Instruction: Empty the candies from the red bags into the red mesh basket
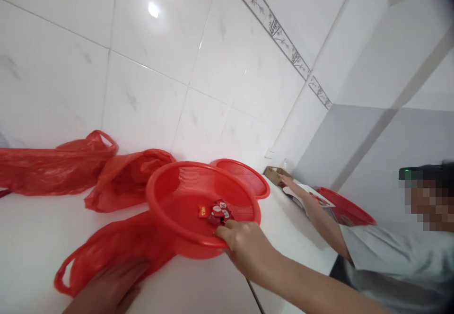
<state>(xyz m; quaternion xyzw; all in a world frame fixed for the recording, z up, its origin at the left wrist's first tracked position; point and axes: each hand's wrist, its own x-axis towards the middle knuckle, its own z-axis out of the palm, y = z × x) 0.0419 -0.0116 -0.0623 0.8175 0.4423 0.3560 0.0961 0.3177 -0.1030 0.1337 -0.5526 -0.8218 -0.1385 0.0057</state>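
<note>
In the head view, your white counter runs along a wall of marbled white tiles, with a bamboo-patterned border higher up; at the right, another person reaches across it. Your right grip clasps the near rim of a red basket, with small packets lying inside, just beside it. Your left grip rests over a red bag left of the basket; whether it is clenched, I cannot tell.

Print on the red packets is too small to read.
</note>
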